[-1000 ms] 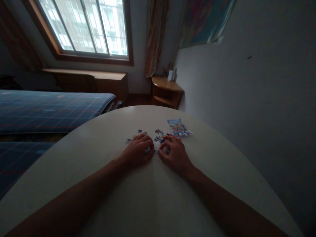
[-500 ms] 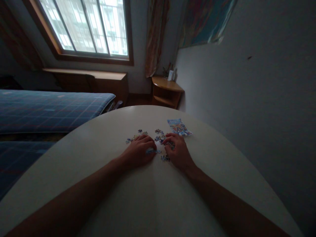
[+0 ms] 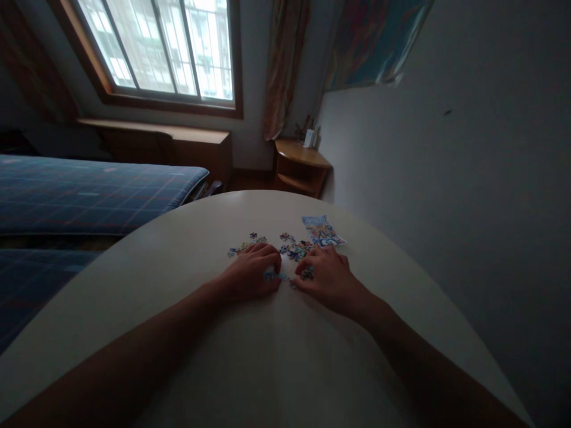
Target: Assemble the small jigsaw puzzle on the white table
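Observation:
My left hand (image 3: 253, 270) rests on the table with curled fingers. Thumb and fingers close around a small light-blue group of jigsaw puzzle pieces (image 3: 270, 273), partly hidden by the hand. To its right, my right hand (image 3: 328, 276) is bent, with thumb and forefinger near each other at a small puzzle piece (image 3: 292, 285). More pieces (image 3: 307, 273) show in the gap under its fingers. Beyond the hands lie a loose pile of colourful pieces (image 3: 295, 251) and another scatter (image 3: 244, 246) behind the left knuckles.
A printed picture sheet (image 3: 324, 230) lies past my right hand on the round white table (image 3: 214, 356). A mattress with a blue checked cover (image 3: 98, 196) stands to the left. At the back are a corner shelf (image 3: 303, 153) and a window; a wall runs along the right.
My right hand has drawn back toward me and slightly right, from the pile onto the nearer pieces, uncovering more of the pile. My left hand has barely moved.

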`<state>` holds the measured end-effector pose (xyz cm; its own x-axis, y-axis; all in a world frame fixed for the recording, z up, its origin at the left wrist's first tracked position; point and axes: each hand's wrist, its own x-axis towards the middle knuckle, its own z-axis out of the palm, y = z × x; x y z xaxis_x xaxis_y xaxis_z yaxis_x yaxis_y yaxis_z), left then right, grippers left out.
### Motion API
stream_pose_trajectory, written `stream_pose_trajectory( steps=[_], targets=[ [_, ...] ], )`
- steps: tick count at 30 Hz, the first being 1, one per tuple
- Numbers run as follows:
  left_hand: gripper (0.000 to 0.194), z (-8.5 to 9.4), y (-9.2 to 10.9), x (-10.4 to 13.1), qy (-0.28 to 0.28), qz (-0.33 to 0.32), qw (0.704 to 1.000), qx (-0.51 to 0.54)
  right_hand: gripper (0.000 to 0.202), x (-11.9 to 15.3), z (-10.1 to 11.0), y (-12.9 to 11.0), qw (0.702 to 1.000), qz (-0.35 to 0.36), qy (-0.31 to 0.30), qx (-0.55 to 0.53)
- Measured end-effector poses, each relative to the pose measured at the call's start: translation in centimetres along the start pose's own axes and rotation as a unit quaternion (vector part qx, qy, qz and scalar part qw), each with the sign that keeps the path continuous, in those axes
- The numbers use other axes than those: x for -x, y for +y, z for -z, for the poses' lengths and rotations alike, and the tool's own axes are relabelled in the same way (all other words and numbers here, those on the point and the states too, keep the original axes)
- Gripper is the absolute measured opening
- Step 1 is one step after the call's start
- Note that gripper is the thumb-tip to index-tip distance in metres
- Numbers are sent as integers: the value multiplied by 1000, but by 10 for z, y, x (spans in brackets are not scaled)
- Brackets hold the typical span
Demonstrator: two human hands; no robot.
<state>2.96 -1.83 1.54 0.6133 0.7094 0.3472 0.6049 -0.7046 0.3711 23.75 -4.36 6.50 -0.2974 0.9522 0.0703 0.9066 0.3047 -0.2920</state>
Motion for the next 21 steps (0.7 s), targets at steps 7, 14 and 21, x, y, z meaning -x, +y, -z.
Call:
stream_pose_trajectory(
  steps=[7, 14, 21],
  targets=[
    [13, -1, -2, -1, 0, -1, 1000, -6, 22, 3, 3, -4, 997, -10, -69, 26],
    [13, -1, -1, -1, 0, -6, 1000, -7, 15, 2, -4, -1, 997, 1, -72, 21],
    [7, 1, -10, -4, 148, 100, 984, -27, 12, 0, -9, -2, 999, 34, -34, 5]
  ],
)
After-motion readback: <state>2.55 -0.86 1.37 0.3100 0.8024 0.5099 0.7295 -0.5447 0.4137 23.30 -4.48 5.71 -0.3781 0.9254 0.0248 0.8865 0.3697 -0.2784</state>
